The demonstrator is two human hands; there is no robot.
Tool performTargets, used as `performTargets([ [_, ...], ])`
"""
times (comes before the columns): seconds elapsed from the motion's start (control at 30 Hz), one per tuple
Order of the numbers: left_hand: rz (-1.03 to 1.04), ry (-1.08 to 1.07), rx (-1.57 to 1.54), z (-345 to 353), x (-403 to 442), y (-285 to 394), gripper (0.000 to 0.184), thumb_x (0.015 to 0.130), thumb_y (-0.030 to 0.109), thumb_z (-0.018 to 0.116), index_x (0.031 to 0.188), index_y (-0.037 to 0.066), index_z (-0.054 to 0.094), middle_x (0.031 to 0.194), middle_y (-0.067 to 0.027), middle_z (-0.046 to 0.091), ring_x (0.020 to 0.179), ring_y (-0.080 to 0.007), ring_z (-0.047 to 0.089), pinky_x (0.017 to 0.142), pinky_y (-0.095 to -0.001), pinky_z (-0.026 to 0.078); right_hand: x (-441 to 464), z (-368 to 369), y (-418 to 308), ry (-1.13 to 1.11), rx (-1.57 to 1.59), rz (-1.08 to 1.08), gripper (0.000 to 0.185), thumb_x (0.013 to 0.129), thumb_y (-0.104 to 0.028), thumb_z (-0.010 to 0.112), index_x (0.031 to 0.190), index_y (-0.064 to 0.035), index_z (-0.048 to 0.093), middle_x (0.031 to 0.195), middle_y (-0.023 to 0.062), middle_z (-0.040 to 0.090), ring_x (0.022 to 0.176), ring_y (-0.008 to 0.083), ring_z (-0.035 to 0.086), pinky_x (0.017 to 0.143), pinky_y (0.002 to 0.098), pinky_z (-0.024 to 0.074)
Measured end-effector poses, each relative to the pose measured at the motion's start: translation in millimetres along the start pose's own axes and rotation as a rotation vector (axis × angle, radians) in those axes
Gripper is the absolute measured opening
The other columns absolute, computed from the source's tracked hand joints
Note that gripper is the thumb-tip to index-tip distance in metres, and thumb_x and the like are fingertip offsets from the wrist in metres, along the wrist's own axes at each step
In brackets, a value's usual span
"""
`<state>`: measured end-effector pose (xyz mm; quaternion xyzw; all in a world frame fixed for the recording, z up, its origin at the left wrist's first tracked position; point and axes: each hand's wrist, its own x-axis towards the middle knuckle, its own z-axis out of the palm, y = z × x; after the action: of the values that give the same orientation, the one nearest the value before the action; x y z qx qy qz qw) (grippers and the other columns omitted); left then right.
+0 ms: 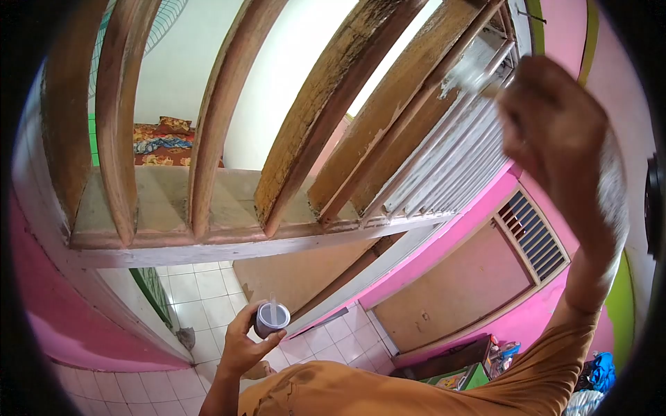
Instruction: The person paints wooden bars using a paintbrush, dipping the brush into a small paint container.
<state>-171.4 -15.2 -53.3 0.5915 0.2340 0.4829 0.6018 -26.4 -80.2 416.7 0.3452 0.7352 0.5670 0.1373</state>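
Note:
In my left hand [239, 350] is a small dark cup [263, 328] with a pale rim, held low in front of my body, fingers wrapped round its side. A pale strip [273, 310] stands up out of it. Raised at the upper right, my right hand [551, 118] is closed and blurred by motion. From its fingers a paintbrush [475, 75] with whitish bristles points left, against or close to the upper part of the slats; contact is too blurred to tell. White paint covers the slats [451, 163] below it, while the wooden slats [305, 118] further left are bare brown.
A ledge [229, 244] with a whitish front edge runs beneath the slats. Behind them lies a patterned bed cover [164, 142]. Below are a tiled floor [194, 291], pink walls [104, 312] and a brown door [451, 281]. A low cabinet [451, 367] stands at lower right.

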Motion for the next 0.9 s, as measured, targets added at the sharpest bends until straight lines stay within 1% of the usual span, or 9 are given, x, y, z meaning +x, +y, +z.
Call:
performTargets([
  [0.1,0.004,-0.008,-0.010,1,1,-3,0.063,0.080,0.008,0.085,0.133,-0.003,0.053,0.118,-0.0109,0.066,0.111,-0.0188,0.065,0.098,-0.0329,0.051,5,4,-17,-0.005,0.085,-0.010,0.017,0.077,0.009,0.074,0.090,0.0050,0.064,0.090,0.0139,0.061,0.076,0.0270,0.066,0.063,0.0369,0.0546],
  [0.27,0.012,-0.013,0.003,0,1,-2,0.062,0.080,0.007,0.084,0.133,-0.003,0.053,0.117,-0.0105,0.066,0.111,-0.0186,0.065,0.097,-0.0324,0.051,9,-6,16,0.046,0.037,0.040,0.012,0.083,0.009,0.068,0.094,0.0067,0.063,0.098,0.0139,0.062,0.078,0.0247,0.069,0.068,0.0338,0.0582],
  [0.37,-0.003,-0.002,0.002,0,0,-3,0.062,0.080,0.007,0.085,0.133,-0.003,0.053,0.118,-0.0105,0.066,0.111,-0.0183,0.065,0.097,-0.0322,0.051,18,-23,2,-0.182,-0.048,-0.036,0.011,0.084,0.010,0.067,0.094,0.0069,0.062,0.099,0.0136,0.061,0.077,0.0229,0.069,0.067,0.0302,0.0578],
  [0.47,-0.012,0.004,0.000,-1,0,-4,0.063,0.080,0.008,0.085,0.133,-0.002,0.053,0.117,-0.0102,0.066,0.111,-0.0181,0.065,0.096,-0.0321,0.052,17,-22,4,-0.194,0.012,-0.081,0.012,0.085,0.011,0.067,0.093,0.0060,0.061,0.097,0.0132,0.059,0.077,0.0207,0.069,0.067,0.0287,0.0574],
  [0.6,-0.018,0.022,-0.027,-1,0,-4,0.063,0.079,0.012,0.087,0.131,-0.002,0.056,0.116,-0.0112,0.067,0.109,-0.0192,0.066,0.096,-0.0324,0.052,8,-17,33,-0.045,0.066,0.100,0.016,0.081,0.013,0.068,0.091,0.0038,0.059,0.093,0.0108,0.056,0.074,0.0198,0.065,0.065,0.0308,0.0553],
  [0.63,-0.032,0.038,-0.038,-1,0,-4,0.063,0.078,0.016,0.089,0.130,-0.002,0.058,0.116,-0.0125,0.067,0.109,-0.0207,0.066,0.097,-0.0333,0.053,11,-16,30,-0.067,0.084,0.101,0.018,0.079,0.013,0.068,0.091,0.0033,0.059,0.092,0.0102,0.056,0.073,0.0197,0.063,0.064,0.0312,0.0545],
  [0.7,-0.025,0.042,-0.036,0,2,-2,0.063,0.078,0.016,0.089,0.130,-0.002,0.058,0.116,-0.0124,0.067,0.108,-0.0205,0.066,0.096,-0.0331,0.053,15,-18,12,-0.145,0.049,-0.009,0.023,0.073,0.015,0.070,0.090,0.0041,0.059,0.089,0.0113,0.054,0.070,0.0216,0.061,0.060,0.0334,0.0513],
  [0.77,-0.016,0.046,-0.034,1,3,-1,0.062,0.078,0.016,0.088,0.129,-0.002,0.058,0.115,-0.0124,0.067,0.108,-0.0204,0.066,0.096,-0.0328,0.053,16,-14,-1,-0.182,0.067,-0.099,0.023,0.072,0.015,0.071,0.089,0.0048,0.059,0.089,0.0123,0.055,0.071,0.0227,0.062,0.060,0.0338,0.0518],
  [0.9,0.007,0.012,-0.016,1,5,-3,0.062,0.079,0.013,0.087,0.131,-0.002,0.056,0.116,-0.0112,0.067,0.109,-0.0190,0.065,0.096,-0.0322,0.052,19,-8,18,-0.098,0.086,-0.032,0.020,0.075,0.013,0.071,0.089,0.0057,0.059,0.091,0.0141,0.057,0.076,0.0244,0.066,0.065,0.0347,0.0561],
])
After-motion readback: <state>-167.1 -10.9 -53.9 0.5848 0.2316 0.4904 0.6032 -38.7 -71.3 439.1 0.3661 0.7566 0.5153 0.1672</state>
